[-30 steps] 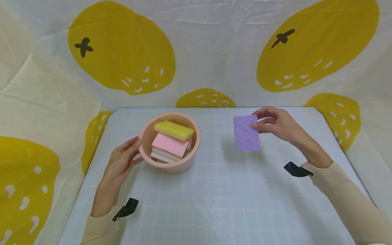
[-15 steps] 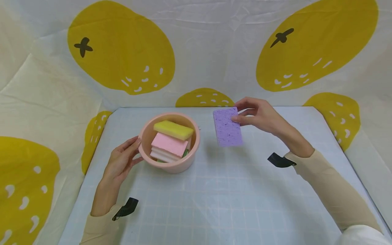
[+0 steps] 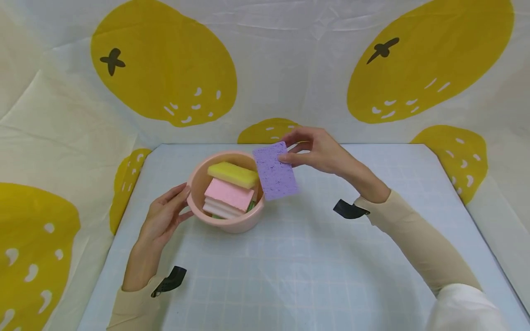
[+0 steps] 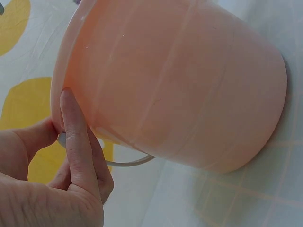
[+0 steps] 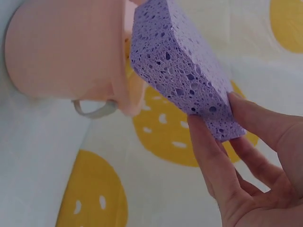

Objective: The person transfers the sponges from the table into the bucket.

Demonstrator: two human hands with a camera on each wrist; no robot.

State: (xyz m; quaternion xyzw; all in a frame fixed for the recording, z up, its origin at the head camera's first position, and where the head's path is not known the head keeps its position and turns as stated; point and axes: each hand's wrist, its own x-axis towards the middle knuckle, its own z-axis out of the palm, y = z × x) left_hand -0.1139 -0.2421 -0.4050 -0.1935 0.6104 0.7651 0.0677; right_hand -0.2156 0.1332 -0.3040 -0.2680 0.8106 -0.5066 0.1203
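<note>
A pink bucket [image 3: 242,225] stands on the table, with a yellow sponge [image 3: 233,174] on top of a pink sponge [image 3: 229,194] and several others inside. My left hand [image 3: 161,218] pinches the bucket's left rim between thumb and fingers, as the left wrist view also shows. Between the thumb and fingers of my right hand [image 3: 316,151] is a purple sponge [image 3: 275,172], held upright by its upper right edge. In the head view it overlaps the bucket's right rim. Large pores cover this sponge in the right wrist view.
Under the bucket lies a pale blue, grid-patterned tabletop [image 3: 269,276]. A white fabric backdrop [image 3: 290,69] with yellow fruit prints rises behind the table and along both sides. The bucket has a thin handle [image 5: 94,111].
My right hand has carried the purple sponge leftward from the right of the table to the bucket's right rim, tilting it slightly. The left hand and bucket stay in place.
</note>
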